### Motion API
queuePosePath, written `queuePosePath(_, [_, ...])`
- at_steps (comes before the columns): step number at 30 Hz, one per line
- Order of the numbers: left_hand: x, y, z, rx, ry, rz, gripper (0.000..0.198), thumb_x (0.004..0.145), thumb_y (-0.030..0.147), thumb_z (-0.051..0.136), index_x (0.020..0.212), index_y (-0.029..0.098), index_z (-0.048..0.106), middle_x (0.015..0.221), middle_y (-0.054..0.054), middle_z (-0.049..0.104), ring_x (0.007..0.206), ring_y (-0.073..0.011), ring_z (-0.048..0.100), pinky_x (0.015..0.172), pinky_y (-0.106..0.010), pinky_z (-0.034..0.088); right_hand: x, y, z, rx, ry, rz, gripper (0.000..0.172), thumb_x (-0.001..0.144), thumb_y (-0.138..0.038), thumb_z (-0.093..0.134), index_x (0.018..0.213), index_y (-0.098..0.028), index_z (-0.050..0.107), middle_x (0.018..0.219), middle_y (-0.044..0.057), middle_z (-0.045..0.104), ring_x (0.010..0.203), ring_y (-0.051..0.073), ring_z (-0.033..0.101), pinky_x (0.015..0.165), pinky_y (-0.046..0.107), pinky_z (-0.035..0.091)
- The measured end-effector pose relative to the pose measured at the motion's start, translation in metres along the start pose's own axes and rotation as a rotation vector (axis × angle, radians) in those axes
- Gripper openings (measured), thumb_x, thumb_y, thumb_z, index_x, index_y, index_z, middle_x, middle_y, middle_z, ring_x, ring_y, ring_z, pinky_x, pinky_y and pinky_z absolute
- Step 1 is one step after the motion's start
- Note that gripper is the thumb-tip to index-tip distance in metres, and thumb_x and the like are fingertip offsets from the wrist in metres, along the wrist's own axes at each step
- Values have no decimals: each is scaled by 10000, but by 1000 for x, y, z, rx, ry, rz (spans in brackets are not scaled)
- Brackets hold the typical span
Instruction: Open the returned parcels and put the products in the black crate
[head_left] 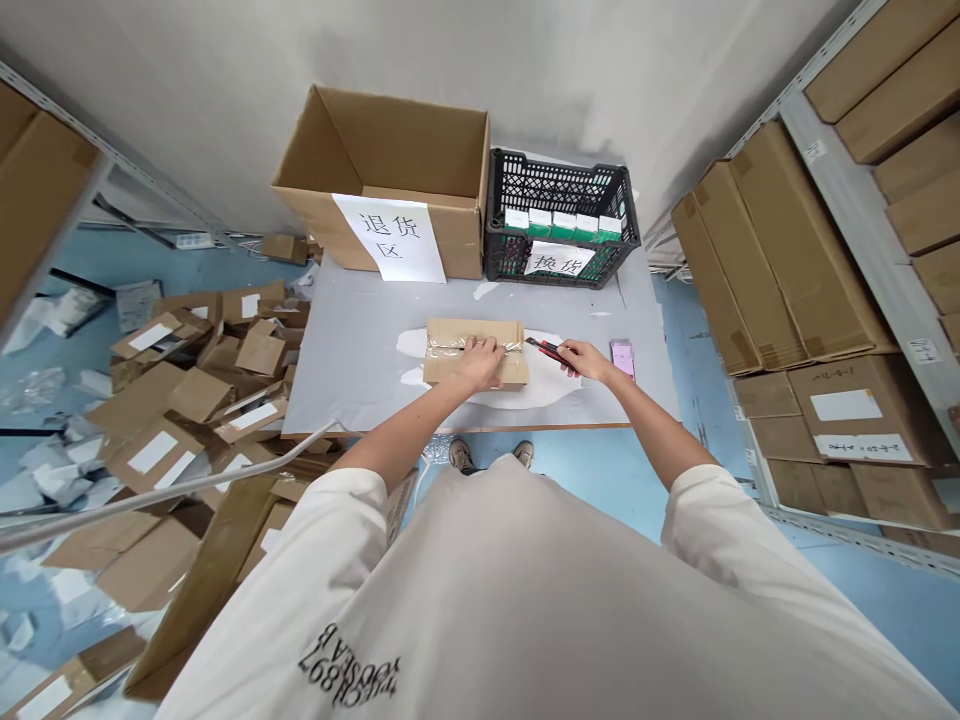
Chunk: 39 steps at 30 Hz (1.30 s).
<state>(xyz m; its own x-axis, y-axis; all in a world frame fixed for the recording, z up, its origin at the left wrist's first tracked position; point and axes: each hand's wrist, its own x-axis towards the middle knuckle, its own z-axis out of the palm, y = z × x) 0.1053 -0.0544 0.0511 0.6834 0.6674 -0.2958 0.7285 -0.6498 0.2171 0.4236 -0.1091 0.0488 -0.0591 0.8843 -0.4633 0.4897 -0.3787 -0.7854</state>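
Observation:
A small brown cardboard box [442, 370] lies on the table, with shiny clear tape along its top seam. My left hand [484, 362] presses down on the box top, fingers bent over the seam and holding it against the table. Just right of the box, my right hand [583, 360] is closed around a red and black utility knife [551, 350]. Its blade end points left, near the box's right edge; whether it touches cannot be made out. Under the box, white patches [540, 395] show on the grey tabletop [360, 340].
Behind stand an open carton [457, 235] with a paper sign and a black plastic crate [499, 240] holding several green-and-white boxes. A pink pad [622, 360] lies at right. Discarded cartons [180, 400] heap on the left floor; shelves with cartons [810, 270] rise at right.

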Motion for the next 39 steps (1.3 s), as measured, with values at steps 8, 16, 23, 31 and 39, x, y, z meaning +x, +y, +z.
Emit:
queuePosePath(8, [-8, 8, -1, 33, 10, -26, 767, 912, 440, 922, 1578, 210, 618, 1560, -230, 615, 1404, -452, 680, 1392, -626, 207, 34, -22, -20, -553, -106, -245, 300, 1038, -541, 755, 1087, -261, 851, 856, 42, 823, 774, 257, 756, 789, 363, 538])
queuePosePath(16, [-10, 6, -2, 38, 16, -23, 771, 915, 451, 914, 1586, 233, 601, 1566, -212, 616, 1373, -432, 707, 1397, -623, 192, 71, -28, -18, -655, -148, -251, 391, 909, -684, 811, 919, -293, 828, 836, 74, 829, 842, 293, 740, 807, 387, 526])
queuePosePath(23, [-12, 5, -2, 5, 8, -17, 734, 924, 434, 901, 1568, 218, 622, 1565, -217, 607, 1374, -434, 709, 1398, -618, 194, 33, -3, -15, -208, -375, 1, 527, 887, -770, 813, 915, -245, 769, 720, 28, 761, 629, 188, 602, 620, 320, 469])
queuePosePath(31, [-12, 2, -3, 10, 8, 8, 750, 937, 435, 890, 1606, 257, 598, 1578, -205, 606, 1443, -430, 653, 1392, -629, 202, 34, -14, -4, -464, -179, -122, 225, 1030, -446, 731, 1021, -224, 766, 819, 12, 754, 739, 176, 606, 679, 280, 413])
queuePosePath(39, [-13, 2, 1, 1, 16, 22, 711, 940, 433, 886, 1581, 272, 626, 1549, -193, 613, 1359, -404, 688, 1365, -628, 214, 6, -7, -1, -135, -344, 119, 461, 962, -676, 838, 972, -230, 725, 750, 20, 748, 648, 167, 596, 602, 274, 429])
